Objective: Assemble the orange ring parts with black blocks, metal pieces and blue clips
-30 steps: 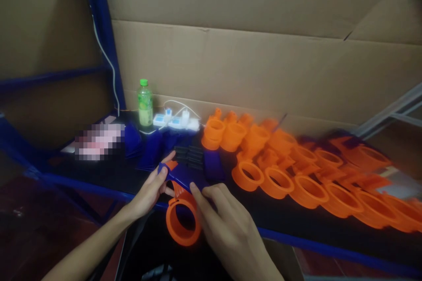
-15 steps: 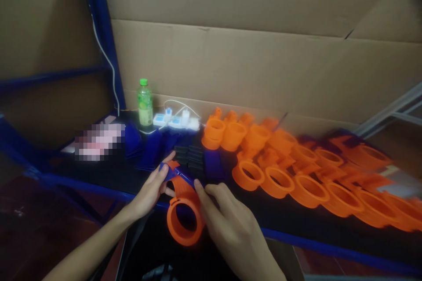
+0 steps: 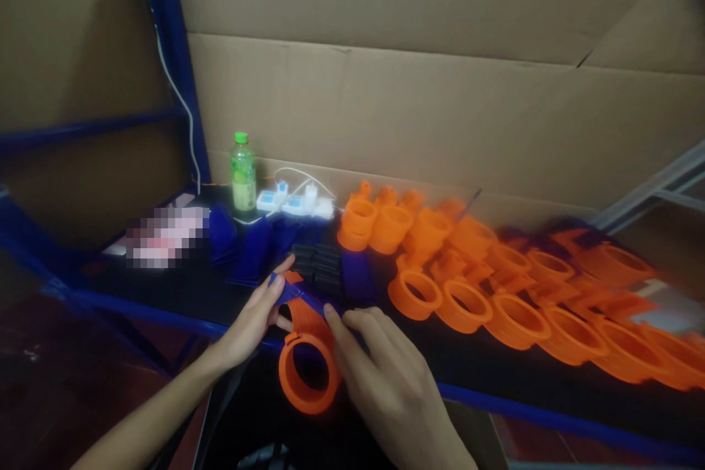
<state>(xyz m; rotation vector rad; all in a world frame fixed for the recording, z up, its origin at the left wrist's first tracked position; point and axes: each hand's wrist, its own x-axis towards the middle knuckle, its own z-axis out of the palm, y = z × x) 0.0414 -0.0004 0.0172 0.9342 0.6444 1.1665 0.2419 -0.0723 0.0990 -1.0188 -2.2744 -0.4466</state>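
Note:
My left hand [image 3: 254, 319] is closed round the upper end of an orange plastic part [image 3: 307, 324], with thumb on top and fingers behind. The part ends in a round open ring [image 3: 286, 385] that hangs down towards me. A blue strip [image 3: 300, 296] lies along its top, running from my left thumb to my right fingers. My right hand [image 3: 385, 374] is closed at the strip's right end, its index finger pressed there; the other fingers curl under and are partly hidden.
Rows of similar orange ring parts [image 3: 518, 319] stand on the black-topped table to the right. Behind my hands lie black pieces [image 3: 316, 264] and blue sheets [image 3: 247, 257]. A green-capped bottle [image 3: 243, 175] and white power strips [image 3: 294, 203] stand at the back against cardboard.
Very little differs. The blue strip looks slightly turned on the orange part, and both hands keep nearly the same place.

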